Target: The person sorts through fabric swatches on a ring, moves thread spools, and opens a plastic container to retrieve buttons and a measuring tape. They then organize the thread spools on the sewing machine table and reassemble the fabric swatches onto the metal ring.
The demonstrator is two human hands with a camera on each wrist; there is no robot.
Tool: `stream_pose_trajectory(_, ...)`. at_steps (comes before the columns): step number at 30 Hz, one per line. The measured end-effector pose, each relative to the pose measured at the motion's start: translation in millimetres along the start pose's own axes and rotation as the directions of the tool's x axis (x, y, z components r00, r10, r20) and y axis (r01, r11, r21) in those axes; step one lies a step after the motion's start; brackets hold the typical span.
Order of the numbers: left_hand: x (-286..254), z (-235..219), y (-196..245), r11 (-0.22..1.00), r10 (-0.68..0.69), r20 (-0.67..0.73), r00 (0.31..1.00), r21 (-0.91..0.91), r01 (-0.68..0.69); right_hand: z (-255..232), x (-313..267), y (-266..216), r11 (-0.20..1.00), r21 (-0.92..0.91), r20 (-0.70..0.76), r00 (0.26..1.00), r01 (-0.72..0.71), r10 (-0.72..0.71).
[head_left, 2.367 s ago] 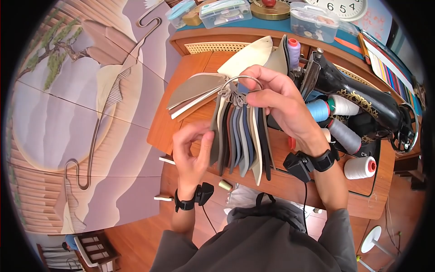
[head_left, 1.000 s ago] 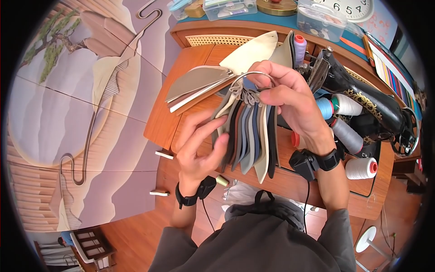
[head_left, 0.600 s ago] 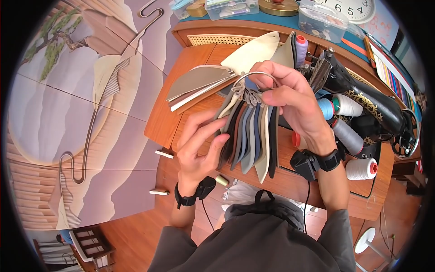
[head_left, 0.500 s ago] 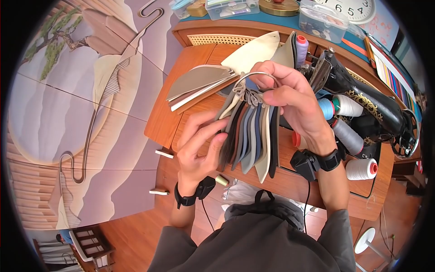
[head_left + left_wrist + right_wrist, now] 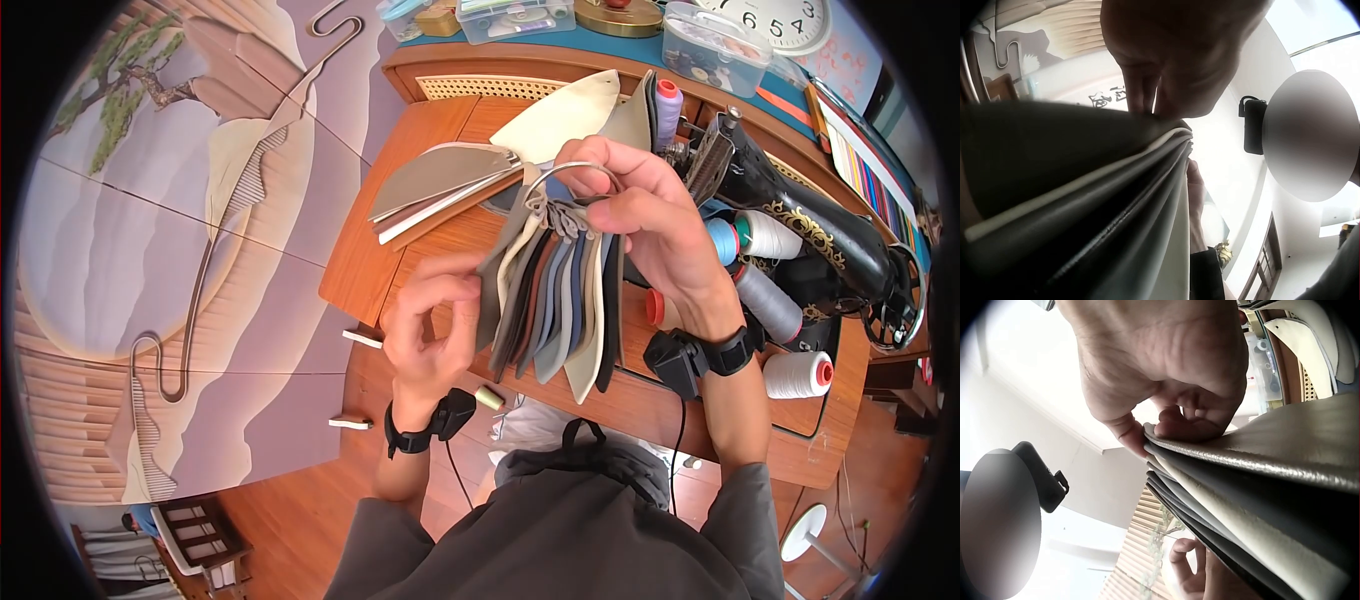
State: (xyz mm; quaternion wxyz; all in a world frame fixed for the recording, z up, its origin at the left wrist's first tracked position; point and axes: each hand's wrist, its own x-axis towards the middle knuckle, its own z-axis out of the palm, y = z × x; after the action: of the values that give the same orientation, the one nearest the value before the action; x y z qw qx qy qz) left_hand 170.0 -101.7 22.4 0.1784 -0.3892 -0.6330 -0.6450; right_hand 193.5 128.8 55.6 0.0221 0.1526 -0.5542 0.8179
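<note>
A bundle of leather colour swatches in grey, cream, black, brown and blue hangs from a metal ring. My right hand holds the ring at its upper right between thumb and fingers, above the swatches. On the other side, my left hand pinches the edge of the leftmost dark grey swatch between thumb and forefinger. That swatch stands a little apart from the cream one beside it. The left wrist view shows the left fingertips at the edge of the dark swatch.
Behind the bundle, more fanned swatches and a cream piece lie on the wooden table. A black sewing machine and several thread spools, including a white one, stand to the right. Plastic boxes line the back shelf.
The bundle and right hand have shifted slightly right. My left hand spread its fingers along the left swatches, then drew back to pinch the outermost one, whose face now shows more.
</note>
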Motion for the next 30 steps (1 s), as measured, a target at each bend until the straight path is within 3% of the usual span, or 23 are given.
stream_pose_trajectory(2,3,-4,3,0.982,0.026,0.061,0.998,0.186,-0.037,2,0,-1,1.0,0.003,-0.004,1.0,-0.003,0.003)
stream_pose_trajectory(5,7,-1,5,0.969,0.046,0.046,0.998,0.242,-0.055,1,0,-2,1.0,-0.018,-0.004,1.0,-0.006,0.006)
stream_pose_trajectory(15,7,-1,2,0.957,0.143,0.039,0.989,0.251,-0.148,3,-1,-4,1.0,-0.023,0.006,1.0,0.0,0.0)
stream_pose_trajectory(17,12,1,9,0.909,0.174,0.139,0.975,0.357,-0.213,4,0,-2,1.0,-0.028,0.004,1.0,0.009,-0.009)
stream_pose_trajectory(24,12,1,12,0.922,0.149,0.144,0.978,0.338,-0.19,3,0,-2,1.0,-0.028,0.003,1.0,0.014,-0.014)
stream_pose_trajectory(30,11,0,7,0.888,0.208,0.12,0.971,0.394,-0.238,11,-2,-12,0.999,-0.039,-0.019,1.0,-0.022,0.021)
